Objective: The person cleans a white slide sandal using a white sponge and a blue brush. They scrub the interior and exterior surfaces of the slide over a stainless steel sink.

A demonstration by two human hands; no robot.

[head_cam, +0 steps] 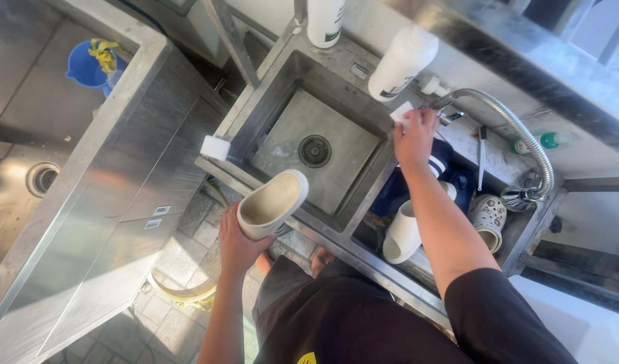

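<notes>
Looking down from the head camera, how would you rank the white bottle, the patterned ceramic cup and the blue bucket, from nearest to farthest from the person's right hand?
Measured from the right hand, which holds a small white block at the sink's back edge:
1. White bottle, just above the hand on the ledge.
2. Patterned ceramic cup, lower right, in the right basin.
3. Blue bucket, far left, across the steel counter.

**Around the steel double sink**

A round black drain [315, 150] sits in the empty left basin [282, 128]. Two white plastic bottles [402, 62] stand on the back ledge. A flexible metal faucet hose [518, 128] arches over a patterned ceramic mug [488, 217]. A blue plastic bucket [87, 66] stands far left.
</notes>
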